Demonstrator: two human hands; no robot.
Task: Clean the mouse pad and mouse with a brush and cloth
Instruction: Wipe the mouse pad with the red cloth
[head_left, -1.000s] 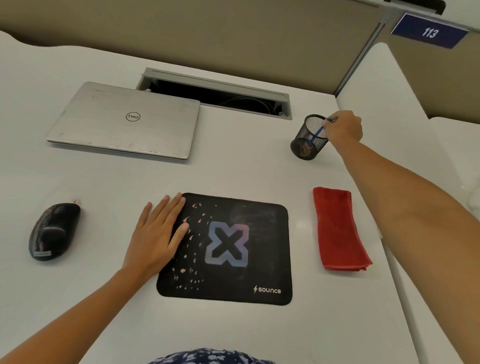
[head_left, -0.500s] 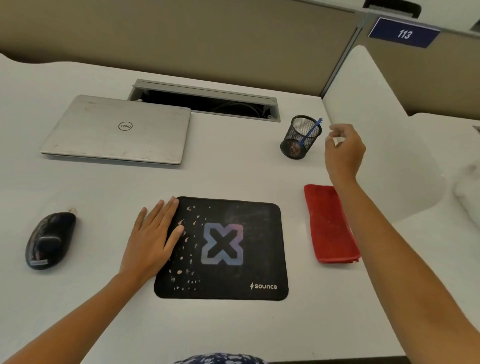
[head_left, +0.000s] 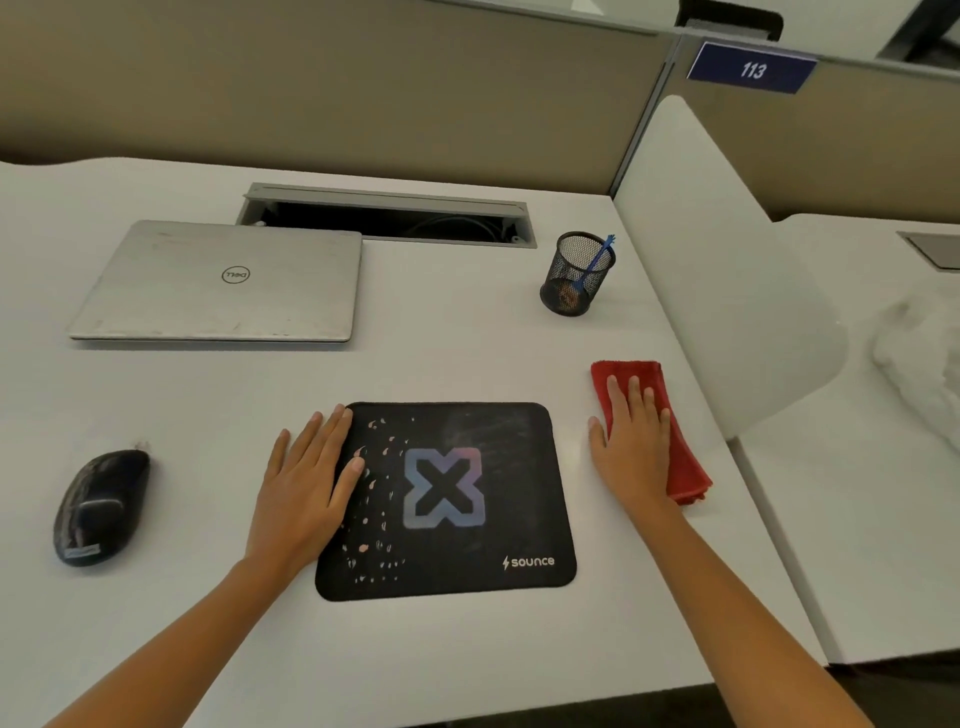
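Black mouse pad (head_left: 447, 501) lies flat at the centre of the white worktop (head_left: 467, 338), printed with an X emblem and the word "sounce"; pale specks are scattered over its left portion. Left hand (head_left: 306, 488) rests palm down, fingers spread and flat, across the pad's left edge: thumb and forefinger lie on the pad, the rest on the worktop beside it. It grips nothing.

Right hand (head_left: 631, 441) lies palm down, fingers extended, on the folded red cloth (head_left: 685, 467), which sits just beside the pad's right edge, apart from it. The hand covers the cloth's left half; the thumb rests on the bare worktop between cloth and pad. The fingers are not closed round the cloth.

Black mouse (head_left: 98, 506) sits well to the left of the left hand, untouched. The blue-handled brush (head_left: 597, 262) stands tilted in a black mesh cup (head_left: 574, 275) at the far right of the worktop, beyond the cloth and clear of both hands. A closed silver laptop (head_left: 223, 283) lies at the far left, behind the pad.
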